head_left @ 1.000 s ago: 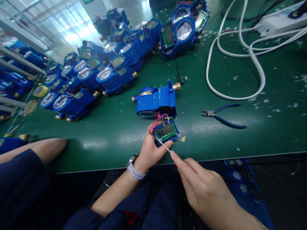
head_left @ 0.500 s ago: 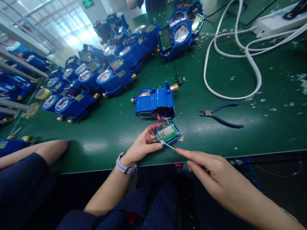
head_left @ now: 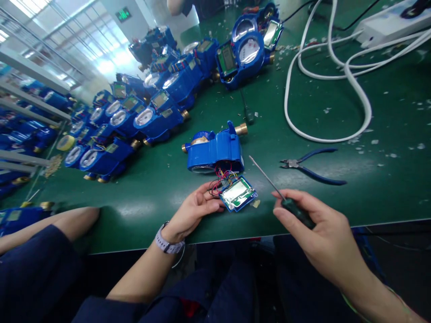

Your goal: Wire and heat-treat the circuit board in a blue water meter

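Observation:
My left hand (head_left: 192,210) is closed on the left edge of a display circuit board (head_left: 238,194), its thumb on the near side. Glare whitens the screen. Thin red, black and yellow wires run from the board into the open underside of a blue water meter (head_left: 213,152), which lies on its side just beyond. To the right, my right hand (head_left: 325,229) grips a screwdriver (head_left: 298,213) by its dark green handle. The metal shaft points up and left, its tip clear of the board and right of the meter. Blue-handled cutting pliers (head_left: 293,163) lie beyond that hand.
Several blue meters (head_left: 161,112) crowd the table's left and back. A second screwdriver (head_left: 248,114) lies behind the near meter. A white cable (head_left: 287,98) loops from a power strip (head_left: 393,29). Another person's forearm (head_left: 74,220) rests at left.
The screwdriver has left the board's lower left corner and moved right, its handle now showing in my right hand. The board has tilted and its screen digits have given way to glare.

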### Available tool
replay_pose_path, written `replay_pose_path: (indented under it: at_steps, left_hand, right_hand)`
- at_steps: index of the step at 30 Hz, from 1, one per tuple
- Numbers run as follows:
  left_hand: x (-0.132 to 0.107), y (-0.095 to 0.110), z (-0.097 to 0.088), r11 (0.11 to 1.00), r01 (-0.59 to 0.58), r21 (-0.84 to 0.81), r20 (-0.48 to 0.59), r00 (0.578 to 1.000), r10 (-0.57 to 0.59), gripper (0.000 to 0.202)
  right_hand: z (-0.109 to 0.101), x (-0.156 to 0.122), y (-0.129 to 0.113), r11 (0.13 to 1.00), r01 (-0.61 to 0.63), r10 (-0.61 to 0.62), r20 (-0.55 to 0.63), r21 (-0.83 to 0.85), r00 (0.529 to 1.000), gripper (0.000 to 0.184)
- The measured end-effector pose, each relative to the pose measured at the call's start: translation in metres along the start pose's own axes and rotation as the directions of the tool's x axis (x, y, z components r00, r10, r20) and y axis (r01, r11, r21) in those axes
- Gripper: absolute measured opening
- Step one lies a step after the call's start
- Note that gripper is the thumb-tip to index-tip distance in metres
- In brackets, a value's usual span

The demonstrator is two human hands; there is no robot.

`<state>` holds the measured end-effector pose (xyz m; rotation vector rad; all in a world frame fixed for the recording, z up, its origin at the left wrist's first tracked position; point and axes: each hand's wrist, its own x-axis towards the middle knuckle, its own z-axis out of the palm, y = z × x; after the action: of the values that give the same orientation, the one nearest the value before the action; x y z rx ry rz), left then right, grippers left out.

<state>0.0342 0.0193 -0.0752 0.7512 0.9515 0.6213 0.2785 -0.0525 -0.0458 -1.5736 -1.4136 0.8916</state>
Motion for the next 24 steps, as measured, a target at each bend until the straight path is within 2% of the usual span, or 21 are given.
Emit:
replay_pose_path:
  at_steps: [3,6,9,11,13,17,21,24]
  left_hand:
    - [0.005,0.003,0.004,0.999,0.034,0.021,0.062,0.997,-0.036,0.052]
    - [0.020,0.011,0.005,0.994,-0.001,0.113,0.232,0.972,-0.026,0.061]
    - [0.037,0.023,0.004,0.972,-0.086,0.219,0.424,0.906,-0.015,0.081]
    - [0.046,0.031,0.005,0.942,-0.150,0.301,0.498,0.867,-0.021,0.088]
    - [0.051,0.038,0.008,0.900,-0.226,0.373,0.555,0.832,-0.021,0.089]
    - [0.054,0.043,0.014,0.812,-0.392,0.432,0.649,0.760,0.022,0.079]
    - [0.051,0.038,0.012,0.684,-0.502,0.529,0.619,0.780,0.093,0.079]
    - [0.046,0.033,0.007,0.602,-0.536,0.592,0.562,0.810,0.168,0.082]
  right_hand:
    - [0.019,0.010,0.008,0.986,-0.063,0.061,0.016,0.153,0.998,0.025]
    - [0.034,0.015,0.011,0.958,-0.062,0.047,0.058,0.281,0.997,0.026]
    - [0.038,0.014,0.011,0.946,-0.033,0.011,0.070,0.322,0.997,0.019]
    - [0.036,0.012,0.011,0.943,-0.026,-0.001,0.079,0.331,0.997,0.017]
    - [0.032,0.010,0.011,0.941,-0.035,0.003,0.096,0.337,0.995,0.014]
    - [0.027,0.010,0.009,0.942,-0.023,-0.025,0.140,0.334,0.990,0.010]
    - [0.024,0.015,0.011,0.951,0.037,-0.092,0.167,0.307,0.982,0.009]
    - [0.015,0.014,0.012,0.973,0.103,-0.128,0.110,0.205,0.986,0.010]
